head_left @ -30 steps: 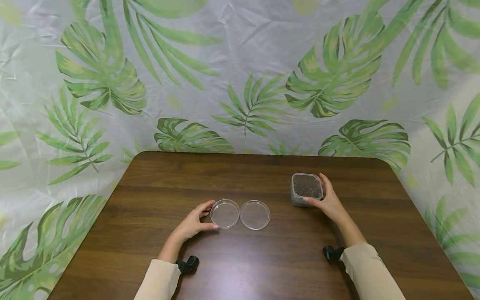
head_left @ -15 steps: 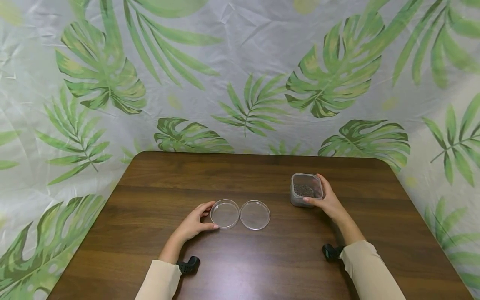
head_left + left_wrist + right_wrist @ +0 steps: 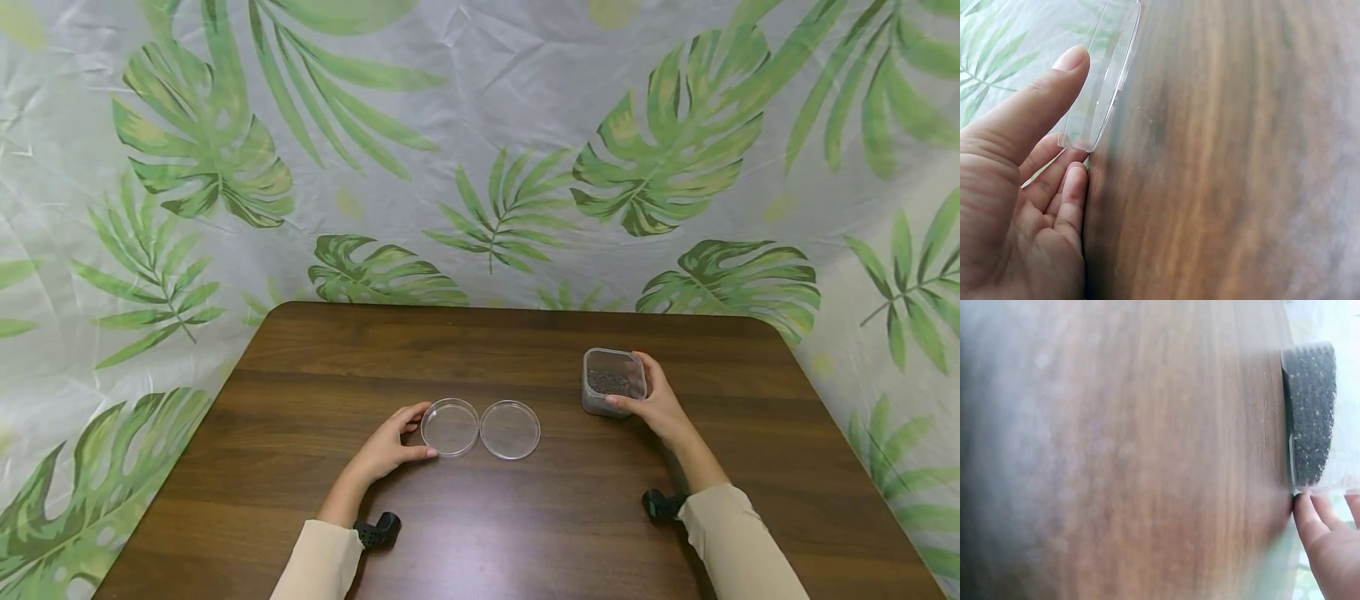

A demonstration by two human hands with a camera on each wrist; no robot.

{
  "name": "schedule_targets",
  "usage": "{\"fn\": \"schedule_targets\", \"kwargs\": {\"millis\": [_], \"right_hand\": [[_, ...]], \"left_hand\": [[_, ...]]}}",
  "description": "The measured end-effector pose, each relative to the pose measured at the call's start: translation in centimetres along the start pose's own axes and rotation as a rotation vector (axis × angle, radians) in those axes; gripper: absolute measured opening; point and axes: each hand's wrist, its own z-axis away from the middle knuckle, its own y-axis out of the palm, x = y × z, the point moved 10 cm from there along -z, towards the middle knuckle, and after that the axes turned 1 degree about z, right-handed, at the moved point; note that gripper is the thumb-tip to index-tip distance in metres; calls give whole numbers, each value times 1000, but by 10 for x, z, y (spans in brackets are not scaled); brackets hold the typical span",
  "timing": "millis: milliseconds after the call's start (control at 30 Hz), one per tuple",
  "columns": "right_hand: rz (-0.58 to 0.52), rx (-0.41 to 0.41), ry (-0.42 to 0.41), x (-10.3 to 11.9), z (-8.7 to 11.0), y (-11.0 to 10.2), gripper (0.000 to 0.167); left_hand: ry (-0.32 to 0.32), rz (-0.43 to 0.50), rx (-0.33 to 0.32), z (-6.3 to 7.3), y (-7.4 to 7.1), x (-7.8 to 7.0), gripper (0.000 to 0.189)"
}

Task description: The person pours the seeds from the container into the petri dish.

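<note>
Two clear petri dish halves lie side by side on the table, the left dish [image 3: 450, 427] and the right dish [image 3: 510, 430], their rims close together. My left hand [image 3: 386, 442] holds the left dish at its left side, thumb at the near rim and fingers behind; the left wrist view shows the dish wall [image 3: 1094, 94] next to the thumb. My right hand [image 3: 660, 408] grips a clear square plastic tub [image 3: 600, 407] from its right, thumb on the near corner and fingertips at the far side. Dark, grainy, soil-like material [image 3: 1313, 412] partly fills the tub, which has no lid on.
The brown wood-grain table [image 3: 480, 517] has rounded far corners. Behind it hangs a leaf-patterned sheet [image 3: 510, 108], which also runs along both sides. A black camera mount [image 3: 378, 531] sits on the left wrist, another camera mount [image 3: 663, 505] on the right.
My right fingers have drawn in slightly at the tub's far side, and the tub has shifted a tiny bit. The left hand and both dishes have stayed in place.
</note>
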Motion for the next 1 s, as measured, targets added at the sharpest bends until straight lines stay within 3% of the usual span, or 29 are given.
{"fn": "schedule_targets", "kwargs": {"millis": [233,500,733,1000], "right_hand": [[43,-34,-15,-13,-6,-6,90],[81,-85,-53,-14,-8,-9,90],[141,-110,-79,-8,-11,-9,88],[165,-124,-86,2,-13,-6,89]], "left_hand": [[-18,-16,-9,0,0,-2,72],[-5,0,7,7,-3,-37,68],[-7,-25,-12,1,-1,-3,72],[0,12,7,7,-3,-36,68]]}}
